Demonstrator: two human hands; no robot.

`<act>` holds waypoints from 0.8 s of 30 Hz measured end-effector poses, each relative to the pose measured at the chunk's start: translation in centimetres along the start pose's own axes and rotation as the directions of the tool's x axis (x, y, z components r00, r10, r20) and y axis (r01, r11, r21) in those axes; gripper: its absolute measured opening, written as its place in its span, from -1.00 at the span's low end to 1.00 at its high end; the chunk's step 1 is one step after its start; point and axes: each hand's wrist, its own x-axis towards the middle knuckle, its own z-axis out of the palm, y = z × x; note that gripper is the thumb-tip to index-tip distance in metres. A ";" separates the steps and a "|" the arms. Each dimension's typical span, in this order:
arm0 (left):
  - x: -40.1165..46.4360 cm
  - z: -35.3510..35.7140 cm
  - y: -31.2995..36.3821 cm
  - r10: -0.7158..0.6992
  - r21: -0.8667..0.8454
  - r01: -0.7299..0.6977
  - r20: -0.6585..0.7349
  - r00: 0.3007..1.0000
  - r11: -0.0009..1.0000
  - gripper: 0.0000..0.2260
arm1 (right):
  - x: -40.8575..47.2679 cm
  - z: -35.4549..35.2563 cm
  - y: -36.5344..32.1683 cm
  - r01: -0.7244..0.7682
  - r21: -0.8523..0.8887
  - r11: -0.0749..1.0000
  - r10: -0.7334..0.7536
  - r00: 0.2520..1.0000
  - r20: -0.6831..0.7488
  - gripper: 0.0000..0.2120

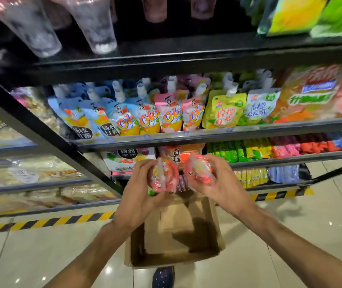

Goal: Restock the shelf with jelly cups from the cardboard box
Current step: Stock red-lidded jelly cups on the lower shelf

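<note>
My left hand (140, 183) grips red-lidded jelly cups (164, 176) in clear wrap, held up in front of the lower shelf. My right hand (220, 181) grips another red jelly cup (199, 170) beside them, a small gap between the two. Below my hands the open cardboard box (176, 233) stands on the floor; its visible inside looks bare. Behind my hands, the shelf (290, 157) holds a red jelly pack (178, 154) and a white fruit jelly bag (124, 159).
Spouted drink pouches (145, 115) fill the shelf above. Coloured snack sticks (270, 148) lie to the right. Clear glasses (95, 23) stand on the top shelf. A black upright (47, 138) splits the rack. Yellow-black tape (51, 222) edges the tiled floor. My shoe (163, 276) is by the box.
</note>
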 end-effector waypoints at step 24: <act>5.1 -16.1 22.7 0.168 -0.037 -0.196 -0.380 0.910 0.980 -0.44 | 0.2 -15.9 -21.7 0.251 0.041 0.967 -0.230 0.933 -0.277 -0.32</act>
